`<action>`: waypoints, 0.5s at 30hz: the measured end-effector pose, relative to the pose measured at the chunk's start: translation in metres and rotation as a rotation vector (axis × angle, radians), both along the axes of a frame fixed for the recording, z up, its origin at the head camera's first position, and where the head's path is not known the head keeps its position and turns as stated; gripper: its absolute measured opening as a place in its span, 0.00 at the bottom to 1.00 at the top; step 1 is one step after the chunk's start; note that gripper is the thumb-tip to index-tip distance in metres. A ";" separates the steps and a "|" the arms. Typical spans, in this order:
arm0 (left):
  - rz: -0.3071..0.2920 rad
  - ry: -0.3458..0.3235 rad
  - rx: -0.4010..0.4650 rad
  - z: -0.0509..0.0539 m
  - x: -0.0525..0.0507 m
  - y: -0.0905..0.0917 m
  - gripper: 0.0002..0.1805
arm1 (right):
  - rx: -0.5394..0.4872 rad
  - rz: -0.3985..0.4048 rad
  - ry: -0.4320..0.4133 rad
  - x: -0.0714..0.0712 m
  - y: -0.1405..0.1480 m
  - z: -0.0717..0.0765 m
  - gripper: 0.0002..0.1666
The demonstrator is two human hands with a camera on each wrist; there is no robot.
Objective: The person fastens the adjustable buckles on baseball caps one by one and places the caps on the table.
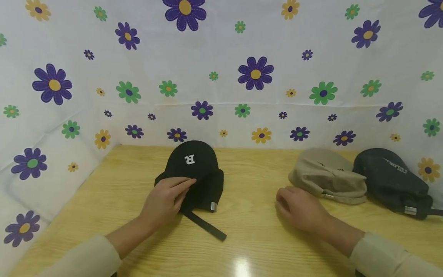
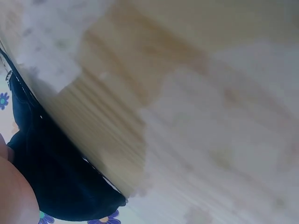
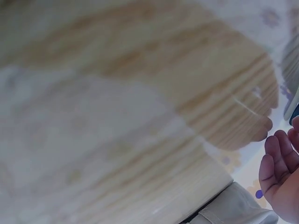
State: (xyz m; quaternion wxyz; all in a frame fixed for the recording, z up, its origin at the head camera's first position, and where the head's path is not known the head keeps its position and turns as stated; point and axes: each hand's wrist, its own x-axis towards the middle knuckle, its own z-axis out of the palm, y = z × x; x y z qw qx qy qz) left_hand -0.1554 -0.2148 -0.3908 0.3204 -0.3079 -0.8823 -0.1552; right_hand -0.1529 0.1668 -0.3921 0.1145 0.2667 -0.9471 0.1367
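Observation:
In the head view a black cap (image 1: 194,165) with a white letter R lies left of centre, its strap (image 1: 204,225) loose and pointing toward the front. My left hand (image 1: 162,202) lies over the cap's left front part, its fingers fairly straight and touching the fabric; the thumb is partly hidden. The left wrist view shows the dark cap (image 2: 65,177) beside the edge of that hand (image 2: 16,196). My right hand (image 1: 302,211), loosely curled and holding nothing, is on the table just in front of a beige cap (image 1: 325,173). The right wrist view shows its fingers bent (image 3: 282,177).
A dark cap (image 1: 391,181) with a metal buckle lies at the right, against the beige one. The wooden table (image 1: 249,231) meets a white cloth (image 1: 221,50) with purple, green and yellow flowers along the back and sides.

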 end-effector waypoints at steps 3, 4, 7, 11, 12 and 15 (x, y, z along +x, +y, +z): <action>-0.017 0.002 0.002 0.001 0.000 0.007 0.17 | -0.002 0.014 -0.003 -0.001 0.001 0.000 0.02; -0.023 0.001 0.003 0.001 0.000 0.009 0.17 | -0.003 0.018 -0.003 -0.001 0.001 0.000 0.03; -0.039 -0.001 0.005 0.002 -0.001 0.016 0.17 | 0.000 0.021 0.007 -0.002 0.001 -0.001 0.03; -0.061 -0.001 0.014 0.002 -0.002 0.025 0.18 | 0.004 0.024 0.024 -0.004 0.001 -0.001 0.03; -0.066 -0.002 0.016 0.002 -0.002 0.028 0.18 | 0.003 0.028 0.030 -0.004 0.000 -0.001 0.03; -0.085 -0.001 0.017 0.002 -0.003 0.036 0.17 | -0.004 0.045 0.050 -0.004 -0.001 -0.001 0.03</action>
